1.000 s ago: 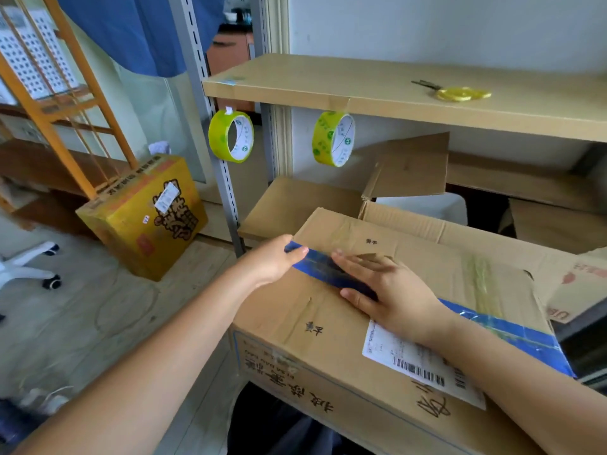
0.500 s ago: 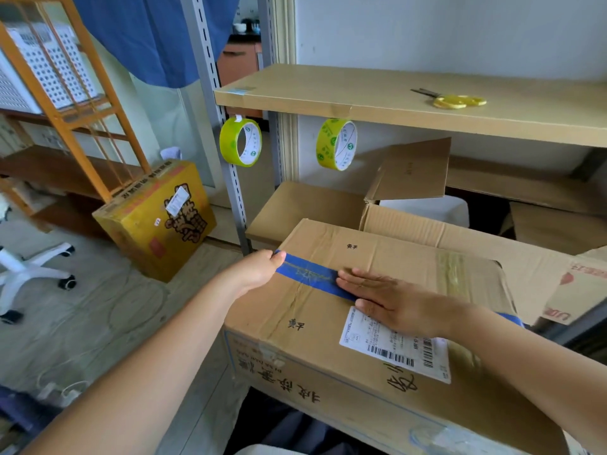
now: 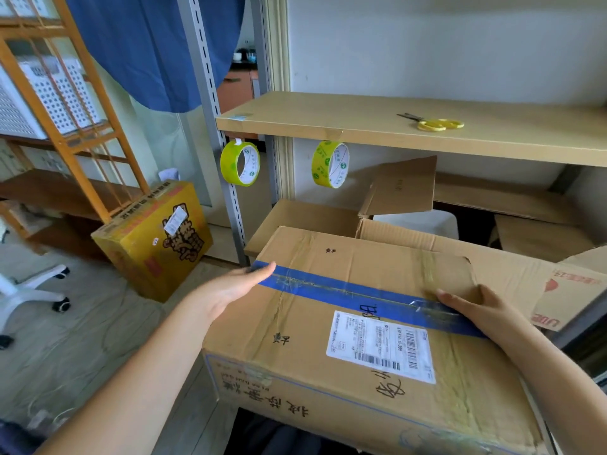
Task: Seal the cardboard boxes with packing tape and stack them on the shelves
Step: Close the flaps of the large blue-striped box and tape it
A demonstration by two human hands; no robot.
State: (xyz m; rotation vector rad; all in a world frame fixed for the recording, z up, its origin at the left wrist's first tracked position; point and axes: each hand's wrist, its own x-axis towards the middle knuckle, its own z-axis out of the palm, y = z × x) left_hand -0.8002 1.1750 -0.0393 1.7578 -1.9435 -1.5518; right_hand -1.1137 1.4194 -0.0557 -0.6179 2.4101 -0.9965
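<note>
Just below the shelf board (image 3: 361, 126), the cardboard box (image 3: 328, 323) lies on my lap, my left hand (image 3: 230, 287) and right hand (image 3: 476, 310) flat and relaxed on its blue tape (image 3: 345, 290); it looks stiff, bulky, best lifted by both ends.

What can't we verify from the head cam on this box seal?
- Blue tape right end: covered by the right hand.
- Tape's left end past the box edge: behind the left hand.
- Box's near right corner: cut off by the frame.
- Shipping label text: too small.
</note>
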